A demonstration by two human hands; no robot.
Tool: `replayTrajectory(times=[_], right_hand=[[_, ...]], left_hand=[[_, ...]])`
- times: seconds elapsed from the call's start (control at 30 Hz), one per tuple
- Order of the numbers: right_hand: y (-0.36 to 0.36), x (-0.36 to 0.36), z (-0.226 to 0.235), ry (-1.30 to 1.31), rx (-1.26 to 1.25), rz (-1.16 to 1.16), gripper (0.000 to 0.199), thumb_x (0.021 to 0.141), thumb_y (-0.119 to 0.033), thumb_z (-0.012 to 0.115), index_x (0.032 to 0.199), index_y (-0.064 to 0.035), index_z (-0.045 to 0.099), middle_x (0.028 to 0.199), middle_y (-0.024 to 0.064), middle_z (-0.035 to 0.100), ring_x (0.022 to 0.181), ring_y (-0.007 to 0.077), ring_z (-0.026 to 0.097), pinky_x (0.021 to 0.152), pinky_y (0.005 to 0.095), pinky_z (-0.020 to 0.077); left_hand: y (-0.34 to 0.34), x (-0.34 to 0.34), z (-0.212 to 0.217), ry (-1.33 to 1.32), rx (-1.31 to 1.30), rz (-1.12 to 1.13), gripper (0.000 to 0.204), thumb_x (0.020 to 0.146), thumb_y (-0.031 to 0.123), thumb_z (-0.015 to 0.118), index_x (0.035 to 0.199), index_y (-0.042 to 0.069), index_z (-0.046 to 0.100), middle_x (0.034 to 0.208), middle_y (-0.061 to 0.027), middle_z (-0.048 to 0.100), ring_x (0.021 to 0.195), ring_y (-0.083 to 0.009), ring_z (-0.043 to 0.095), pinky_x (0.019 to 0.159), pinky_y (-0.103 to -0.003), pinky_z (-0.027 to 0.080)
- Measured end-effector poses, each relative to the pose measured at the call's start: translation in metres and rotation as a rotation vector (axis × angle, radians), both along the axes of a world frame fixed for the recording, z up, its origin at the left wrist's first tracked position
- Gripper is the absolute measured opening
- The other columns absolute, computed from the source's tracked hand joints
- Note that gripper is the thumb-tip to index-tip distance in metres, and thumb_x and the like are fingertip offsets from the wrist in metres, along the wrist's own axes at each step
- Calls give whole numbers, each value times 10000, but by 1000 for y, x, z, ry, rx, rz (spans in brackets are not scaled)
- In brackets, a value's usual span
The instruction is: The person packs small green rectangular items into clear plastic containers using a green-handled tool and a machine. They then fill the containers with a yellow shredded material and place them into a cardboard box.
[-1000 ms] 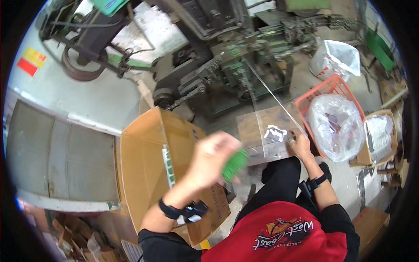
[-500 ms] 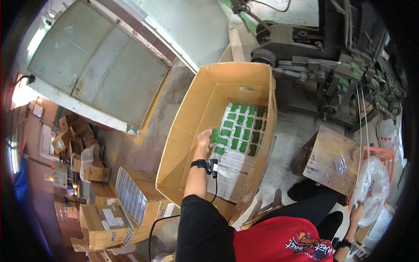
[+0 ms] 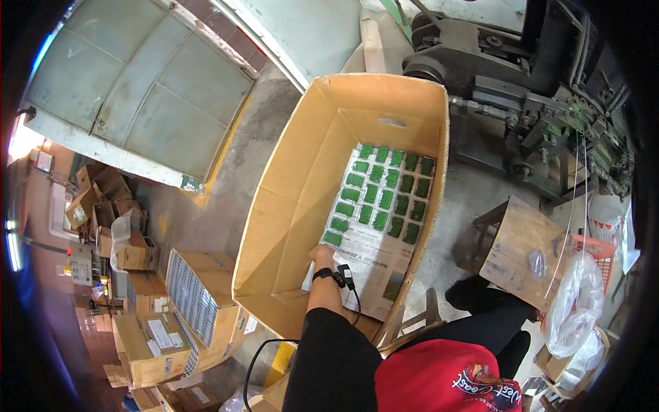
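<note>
Green rectangular bundles (image 3: 372, 193) in a brown cardboard box (image 3: 292, 199) are seemingly being joined by another, lengthening their left row, the grip of the bare left hand (image 3: 321, 255) being untellable.

You have 23 green bundles (image 3: 371, 193) in 5 columns, 7 in the leftmost and 4 in each of the other 4, inside 1 large carton (image 3: 295, 172). Your 1 visible hand, the left hand (image 3: 321, 254), wears 1 black wristband (image 3: 322, 273); near you are 1 wooden table (image 3: 511, 250) and 1 orange basket (image 3: 604, 253).
</note>
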State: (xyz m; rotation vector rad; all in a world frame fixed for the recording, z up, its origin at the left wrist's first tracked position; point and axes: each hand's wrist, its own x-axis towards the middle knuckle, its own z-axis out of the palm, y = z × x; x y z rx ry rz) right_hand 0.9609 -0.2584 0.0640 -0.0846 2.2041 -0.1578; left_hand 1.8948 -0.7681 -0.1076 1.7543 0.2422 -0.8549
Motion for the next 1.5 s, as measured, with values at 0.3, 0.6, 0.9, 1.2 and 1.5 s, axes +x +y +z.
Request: replayTrajectory(times=[0.3,0.6,0.9,1.2,1.5], right_hand=[[68,10,-39,-124,-244,-189,174,801,-185,550,920,-60,530,748,160,580,546,267,585,454,427,478],[-134,15,1,416,-71,411,156,651,-127,565,688,2,644,749,211,636,722,350,623,683,435,501],[-16,24,-67,17,-320,-466,373,798,-320,553,940,15,633,887,171,648,793,285,633,692,421,506],[83,14,240,-546,-2213,-979,891,675,-677,597,1243,-8,441,1178,142,523,999,255,565,814,390,481],[211,-14,385,-409,-2604,-612,870,663,-639,643,1229,-7,454,1147,142,539,960,255,572,792,390,482]], left_hand=[[-6,-59,147,-913,585,-1270,150,770,126,570,798,4,651,801,-219,642,734,-338,625,629,-427,482],[-60,-414,352,-706,-324,-1804,238,769,102,584,965,-28,621,869,-190,644,840,-286,633,732,-387,510],[57,-752,380,-522,-552,-2468,241,770,96,586,975,-30,612,878,-189,639,843,-290,628,730,-388,511],[185,-880,501,-583,-466,-2695,246,771,89,588,985,-32,603,888,-187,633,847,-294,623,728,-389,511],[298,-989,588,-570,-586,-2775,251,772,82,590,995,-34,594,898,-185,628,850,-298,618,726,-389,512]])
